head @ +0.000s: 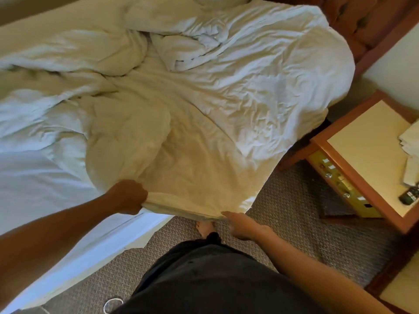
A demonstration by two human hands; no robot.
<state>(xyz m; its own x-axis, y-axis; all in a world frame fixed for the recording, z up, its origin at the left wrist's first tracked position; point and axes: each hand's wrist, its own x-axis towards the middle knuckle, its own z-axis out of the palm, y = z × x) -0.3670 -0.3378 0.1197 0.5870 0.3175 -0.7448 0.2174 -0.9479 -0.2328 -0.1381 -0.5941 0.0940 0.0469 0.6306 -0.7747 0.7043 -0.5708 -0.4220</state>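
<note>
Left hand [129, 197] is clenched on the duvet [204, 132] hem. Right hand [240, 225] has fingertips at the same hem, grip can't tell. Duvet lies crumpled on the bed [34, 177], spreading toward 12 o'clock.

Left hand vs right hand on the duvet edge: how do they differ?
Left hand is curled into a fist round the near edge of the duvet; right hand reaches with fingers fairly straight, only the tips meeting that edge. Left hand is over the mattress; right hand is over the carpet. Whether the right hand pinches is unclear. Both sit at the same near edge.
</note>
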